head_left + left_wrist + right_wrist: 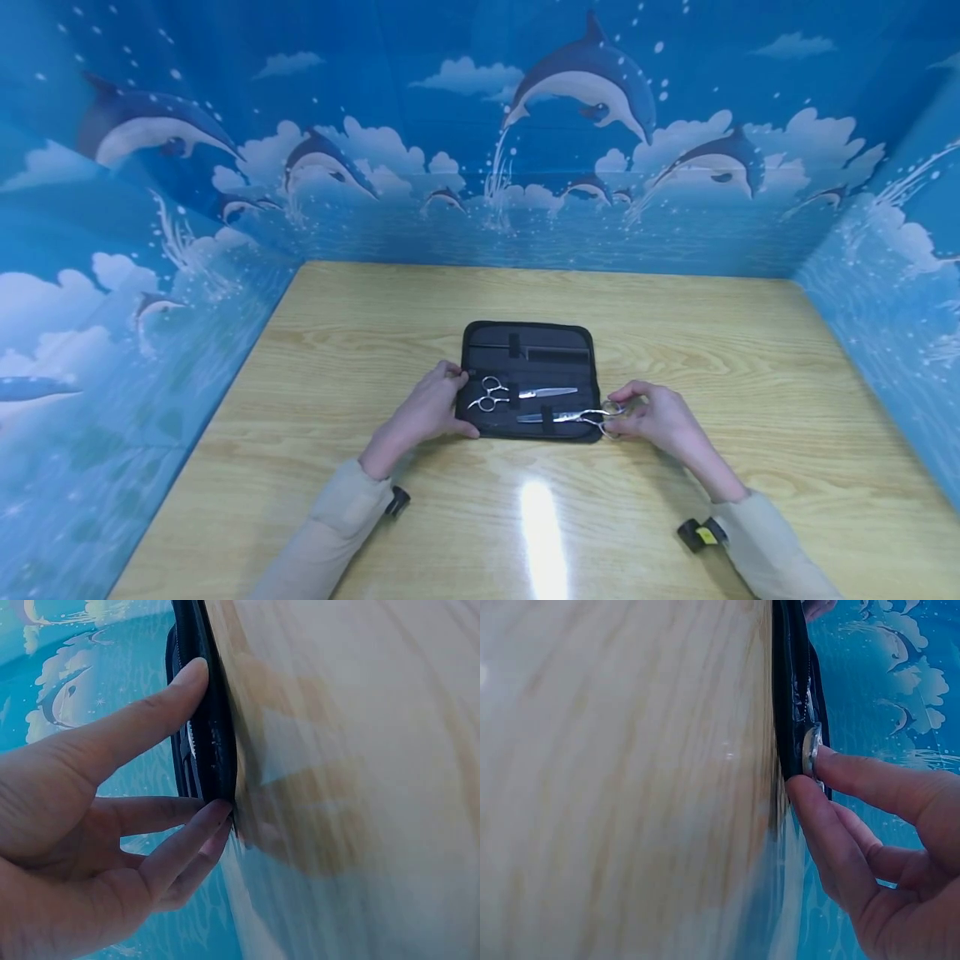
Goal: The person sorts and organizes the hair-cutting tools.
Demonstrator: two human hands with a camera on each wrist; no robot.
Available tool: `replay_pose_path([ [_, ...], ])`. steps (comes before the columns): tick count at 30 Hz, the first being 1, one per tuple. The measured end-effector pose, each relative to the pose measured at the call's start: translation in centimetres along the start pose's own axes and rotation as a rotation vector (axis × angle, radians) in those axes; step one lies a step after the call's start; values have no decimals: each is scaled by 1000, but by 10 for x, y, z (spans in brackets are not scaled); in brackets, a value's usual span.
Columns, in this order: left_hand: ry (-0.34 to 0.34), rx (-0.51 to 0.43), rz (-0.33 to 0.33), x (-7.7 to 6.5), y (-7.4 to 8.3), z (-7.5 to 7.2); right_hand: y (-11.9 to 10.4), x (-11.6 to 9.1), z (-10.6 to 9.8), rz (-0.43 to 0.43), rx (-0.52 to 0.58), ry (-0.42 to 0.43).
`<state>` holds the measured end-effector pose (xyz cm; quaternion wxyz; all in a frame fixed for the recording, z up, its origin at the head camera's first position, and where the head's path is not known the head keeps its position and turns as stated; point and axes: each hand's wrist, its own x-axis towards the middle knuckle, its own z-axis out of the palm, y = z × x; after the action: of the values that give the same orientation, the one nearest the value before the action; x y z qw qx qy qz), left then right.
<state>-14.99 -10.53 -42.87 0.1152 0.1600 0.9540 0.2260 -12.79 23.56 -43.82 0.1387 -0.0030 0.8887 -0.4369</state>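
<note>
1. Your left hand [431,404] is gripping the left edge of the black case [551,372]; its thumb is lying at the near corner and its fingers are bending in against the side, spread apart from the thumb. That hold is probably serving to steady the case.
2. The case is lying flat on the bench [330,317], in front of you and between your hands, its face turned up so the tools are showing. Zip teeth [191,739] are running along its border in the left wrist view.
3. The upper scissors [542,392] are sitting inside with loops to the left and blades pointing right, an upper strap [513,396] crossing them, presumably to stop sliding.
4. Above them the black comb [558,355] is resting along the far side, its thin tail pointing left under a comb strap [513,344].
5. The lower scissors [572,417] are lying the opposite way round, blades left and crossing a lower strap [547,421], loops reaching past the case's right edge, which is leaving them easy to grasp.
6. Your right hand [652,417] is pinching those loops, thumb and fingers nearly closed, with a fingertip touching the case edge in the right wrist view.
</note>
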Motion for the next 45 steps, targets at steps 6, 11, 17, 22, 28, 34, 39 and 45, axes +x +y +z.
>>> replay_pose_path([
  [6, -1, 14, -4, 1, 0, 1, -1, 1, 2, 0, -1, -3],
  [11, -2, 15, -3, 0, 0, 1, -4, 0, 4, -4, -1, -3],
  [17, -2, 17, -2, 0, 0, 2, -5, 1, 5, -1, -15, 1],
  [22, 4, 24, 5, 0, 0, 2, -7, 1, 6, 1, -31, 13],
  [28, 6, 33, 8, 1, -1, 4, -9, 4, 9, 2, -39, 23],
  [34, 2, 31, -5, 1, 1, 3, -11, 5, 9, -2, -36, 33],
  [39, 0, 33, -16, 1, 2, 2, -15, 6, 9, 22, -29, 33],
  [45, 7, 39, -13, 2, 2, 2, -17, 7, 10, 20, -53, 36],
])
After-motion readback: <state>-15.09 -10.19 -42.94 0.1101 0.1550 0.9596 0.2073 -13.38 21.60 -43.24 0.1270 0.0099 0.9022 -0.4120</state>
